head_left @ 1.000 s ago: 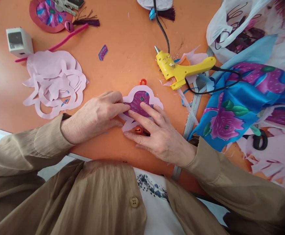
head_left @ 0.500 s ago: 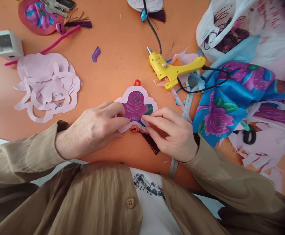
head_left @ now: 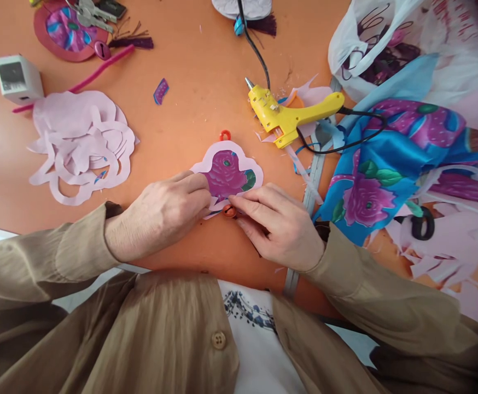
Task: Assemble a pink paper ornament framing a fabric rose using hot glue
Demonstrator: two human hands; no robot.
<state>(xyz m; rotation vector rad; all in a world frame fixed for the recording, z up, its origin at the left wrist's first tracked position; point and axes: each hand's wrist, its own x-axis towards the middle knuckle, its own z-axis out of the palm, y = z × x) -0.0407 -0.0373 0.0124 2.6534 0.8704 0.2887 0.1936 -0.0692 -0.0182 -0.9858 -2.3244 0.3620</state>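
A floral fabric ornament [head_left: 225, 172] with a scalloped pale pink border lies flat on the orange table between my hands. It has a red ring [head_left: 225, 134] at its top and an orange jingle bell [head_left: 229, 210] at its lower edge. My left hand [head_left: 167, 210] is closed on the left edge, fingers curled and tips partly hidden. My right hand [head_left: 278, 221] pinches the lower right border just above the bell, the thumb below it. The tassel under the bell is hidden by my right hand.
A yellow glue gun [head_left: 280, 115] with a black cord lies beyond my right hand. Pink cut-outs [head_left: 83, 123] are piled at left near a white box [head_left: 19, 79]. Blue floral fabric [head_left: 368, 202], scraps and a white plastic bag [head_left: 348, 33] fill the right side.
My right hand has shifted left along the ornament's lower edge, and its fingers have come close to the bell. The tassel has gone out of sight. My left fingers have curled in more.
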